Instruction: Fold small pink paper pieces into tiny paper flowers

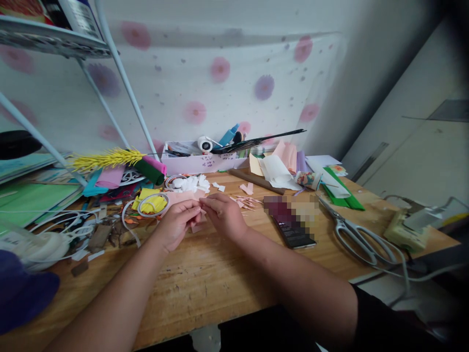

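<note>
My left hand (178, 219) and my right hand (226, 215) meet over the middle of the table, fingertips pinched together and touching. Whatever sits between the fingers is too small or too hidden to name. Behind my left hand lies a flat piece of pale pink paper (185, 196), and a bit of similar paper shows below the fingertips. To the right of my right hand is a small heap of thin pink twisted strips (247, 201). Beyond them rests a short pink paper scrap (246, 188). White paper pieces (192, 184) are heaped behind my left hand.
Right of my hands lie a phone (289, 227) and large grey-handled scissors (351, 232). Yellow paper (153, 203) sits in a tape ring on the left, near a tangled white cable (73, 222). A white box (183, 165) of tools stands against the wall, beside a metal rack (126, 80).
</note>
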`<state>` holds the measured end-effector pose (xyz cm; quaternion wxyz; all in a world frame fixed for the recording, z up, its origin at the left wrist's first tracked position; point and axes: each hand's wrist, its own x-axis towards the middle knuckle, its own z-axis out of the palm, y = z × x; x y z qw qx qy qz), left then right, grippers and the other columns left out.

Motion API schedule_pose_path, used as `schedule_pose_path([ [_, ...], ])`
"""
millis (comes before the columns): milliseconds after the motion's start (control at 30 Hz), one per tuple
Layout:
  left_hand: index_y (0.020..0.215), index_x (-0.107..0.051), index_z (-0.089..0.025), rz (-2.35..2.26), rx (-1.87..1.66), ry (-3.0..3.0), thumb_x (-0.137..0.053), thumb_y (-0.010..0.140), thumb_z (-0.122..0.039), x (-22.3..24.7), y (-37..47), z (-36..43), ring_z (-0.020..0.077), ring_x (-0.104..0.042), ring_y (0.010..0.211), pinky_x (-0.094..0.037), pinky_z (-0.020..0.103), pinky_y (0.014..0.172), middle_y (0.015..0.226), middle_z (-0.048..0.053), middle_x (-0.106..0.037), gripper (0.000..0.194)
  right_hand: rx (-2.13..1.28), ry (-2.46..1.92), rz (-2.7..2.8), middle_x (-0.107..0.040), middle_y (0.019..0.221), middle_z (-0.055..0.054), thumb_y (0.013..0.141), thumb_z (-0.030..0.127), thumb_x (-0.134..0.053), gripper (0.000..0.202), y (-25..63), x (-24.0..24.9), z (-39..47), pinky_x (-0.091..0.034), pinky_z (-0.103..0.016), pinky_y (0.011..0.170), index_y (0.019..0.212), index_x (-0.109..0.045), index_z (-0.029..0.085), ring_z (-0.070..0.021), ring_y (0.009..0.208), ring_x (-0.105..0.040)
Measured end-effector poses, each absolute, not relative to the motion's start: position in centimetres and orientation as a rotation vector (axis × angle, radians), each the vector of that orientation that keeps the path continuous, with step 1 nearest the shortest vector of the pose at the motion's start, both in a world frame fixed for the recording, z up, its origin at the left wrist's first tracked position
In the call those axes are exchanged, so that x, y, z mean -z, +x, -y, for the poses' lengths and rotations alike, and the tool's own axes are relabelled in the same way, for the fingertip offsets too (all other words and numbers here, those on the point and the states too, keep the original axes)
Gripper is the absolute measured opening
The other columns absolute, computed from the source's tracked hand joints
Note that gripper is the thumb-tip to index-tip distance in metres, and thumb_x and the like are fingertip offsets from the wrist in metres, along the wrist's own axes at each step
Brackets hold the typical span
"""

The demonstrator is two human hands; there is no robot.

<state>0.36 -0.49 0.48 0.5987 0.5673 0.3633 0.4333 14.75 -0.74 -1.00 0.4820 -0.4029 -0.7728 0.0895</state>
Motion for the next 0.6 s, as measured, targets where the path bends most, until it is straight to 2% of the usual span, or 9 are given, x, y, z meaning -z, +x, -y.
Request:
schedule_pose_path([
  [167,0.070,-0.055,-0.014,-0.927,-0.947,1.388,-0.053,0.071,-0.028,-0.4,0.2,0.4,0.0071,-0.041,0.049,-0.031,0.018,0.045,0.056,-0.002,-0.050,0.015,-0.214,-1.055,1.912,-0.061,0.081,-0.005,0.080,0.023,-0.047,0.018,14.9,0.8,0.5,-0.041,-0.022,0.068,0.086,-0.064,0.018,-0.0126,0.076,-0.054],
  [367,0.073,-0.057,-0.013,-1.095,-1.033,1.547,-0.052,0.072,-0.029,0.0,-0.1,-0.1,0.0078,-0.043,0.051,-0.034,0.019,0.048,0.057,-0.002,-0.050,0.016,-0.259,-1.145,1.843,-0.061,0.069,-0.003,0.074,0.023,-0.056,0.009,15.3,1.2,-0.4,-0.038,-0.021,0.062,0.072,-0.061,0.016,-0.0117,0.067,-0.052],
  [600,0.075,-0.058,-0.015,-1.137,-1.040,1.600,-0.052,0.071,-0.030,0.2,-0.2,-0.3,0.0092,-0.044,0.052,-0.034,0.020,0.049,0.058,-0.001,-0.051,0.018,-0.184,-1.161,1.893,-0.053,0.058,0.000,0.078,0.030,-0.049,0.023,15.3,1.2,-0.3,-0.031,-0.020,0.055,0.061,-0.054,0.015,-0.0095,0.057,-0.045],
])
